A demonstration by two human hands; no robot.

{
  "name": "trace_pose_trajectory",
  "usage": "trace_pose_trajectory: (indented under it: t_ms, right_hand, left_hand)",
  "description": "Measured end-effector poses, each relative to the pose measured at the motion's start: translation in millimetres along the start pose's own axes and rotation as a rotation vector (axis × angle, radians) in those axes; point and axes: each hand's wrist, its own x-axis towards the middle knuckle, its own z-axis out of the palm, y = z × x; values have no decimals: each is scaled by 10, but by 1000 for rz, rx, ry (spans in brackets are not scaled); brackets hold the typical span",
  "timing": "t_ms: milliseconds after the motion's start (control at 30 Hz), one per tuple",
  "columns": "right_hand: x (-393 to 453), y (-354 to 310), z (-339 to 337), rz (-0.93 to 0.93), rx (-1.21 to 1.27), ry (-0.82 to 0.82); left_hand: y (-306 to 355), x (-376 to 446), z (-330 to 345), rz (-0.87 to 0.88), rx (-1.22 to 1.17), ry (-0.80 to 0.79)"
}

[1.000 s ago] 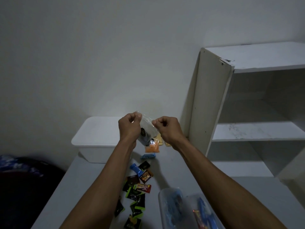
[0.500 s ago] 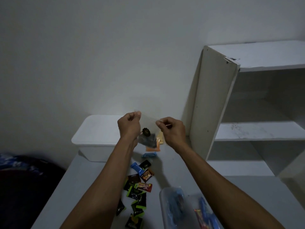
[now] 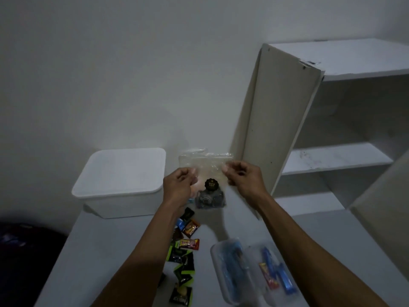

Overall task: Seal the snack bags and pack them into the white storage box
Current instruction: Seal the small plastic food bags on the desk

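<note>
A clear plastic snack bag (image 3: 208, 171) hangs upright in the air over the table, with dark wrapped snacks at its bottom. My left hand (image 3: 180, 188) pinches its left edge and my right hand (image 3: 242, 181) pinches its right edge near the top. The white storage box (image 3: 120, 181) stands to the left on the table, its lid on. Loose snack packets (image 3: 188, 244) lie in a row below my left hand. Two more clear bags (image 3: 250, 269) with blue and red snacks lie near the front.
A white shelf unit (image 3: 332, 134) stands at the right, its side panel close to my right hand. The grey table (image 3: 106, 251) runs to the wall behind. Something dark (image 3: 26, 258) sits beyond the table's left edge.
The bag has turned from tilted to flat and upright facing me. Both hands have spread apart along its top edge, stretching it wider.
</note>
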Motion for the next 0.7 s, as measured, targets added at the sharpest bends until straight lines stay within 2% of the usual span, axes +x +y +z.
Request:
trace_pose_trajectory:
  t_ms: [167, 300, 567, 700]
  right_hand:
    - [66, 529, -45, 196, -31, 49]
    - [431, 838, -81, 235, -52, 137]
    - [1571, 1549, -111, 275, -173, 170]
    - [2045, 1939, -22, 366, -233, 190]
  left_hand:
    - [-423, 206, 164, -99, 15, 21]
    - [-680, 518, 395, -71, 125, 84]
    - [-1027, 1506, 980, -49, 222, 211]
    - [-1280, 2027, 1159, -130, 240, 297]
